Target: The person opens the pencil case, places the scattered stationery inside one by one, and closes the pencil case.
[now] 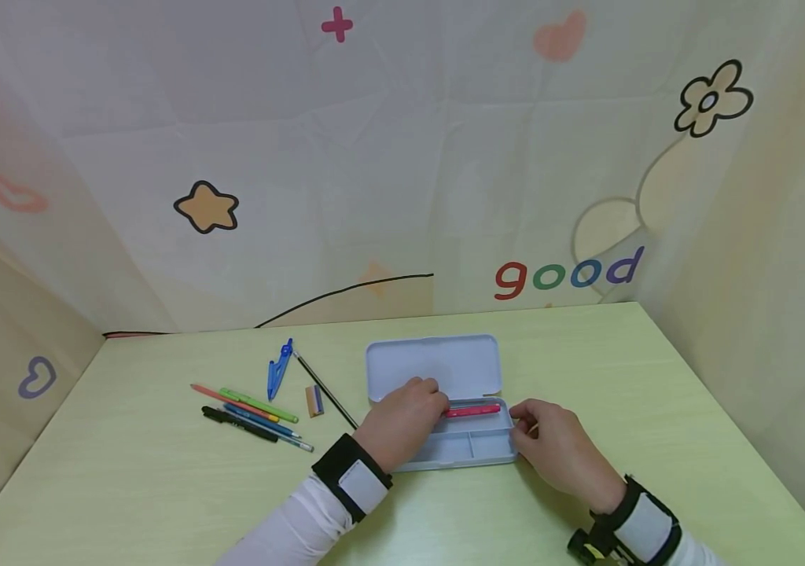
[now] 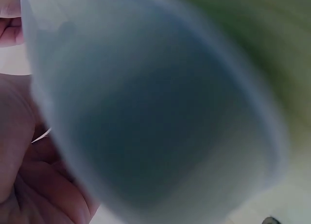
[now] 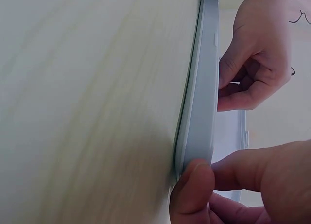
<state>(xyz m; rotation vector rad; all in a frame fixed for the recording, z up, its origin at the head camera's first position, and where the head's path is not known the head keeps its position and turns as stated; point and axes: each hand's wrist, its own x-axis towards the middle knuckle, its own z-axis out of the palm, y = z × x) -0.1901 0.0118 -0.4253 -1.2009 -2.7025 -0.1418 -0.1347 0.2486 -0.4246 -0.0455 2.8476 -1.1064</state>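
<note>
A light blue pencil case [image 1: 441, 454] lies with its lid [image 1: 438, 365] laid back. Inside its upper compartment is a red pen [image 1: 473, 411]. My left hand [image 1: 406, 420] reaches over the case, fingers curled down at the pen's left end, which they cover. On the right, thumb and fingers of my right hand [image 1: 560, 444] pinch the case's right edge. The right wrist view has the case's side [image 3: 201, 88] close up, its near corner between my right thumb and finger. Blurred and large, the case [image 2: 160, 112] fills most of the left wrist view.
Left of the case lie a blue compass [image 1: 279, 369], a small sharpener [image 1: 314, 401] and a dark pencil [image 1: 325, 389], partly behind my left hand. Farther left is a loose group of pens and pencils, including a black pen [image 1: 240, 424] and a green one [image 1: 259, 405]. A printed curtain [image 1: 402, 173] hangs behind the table.
</note>
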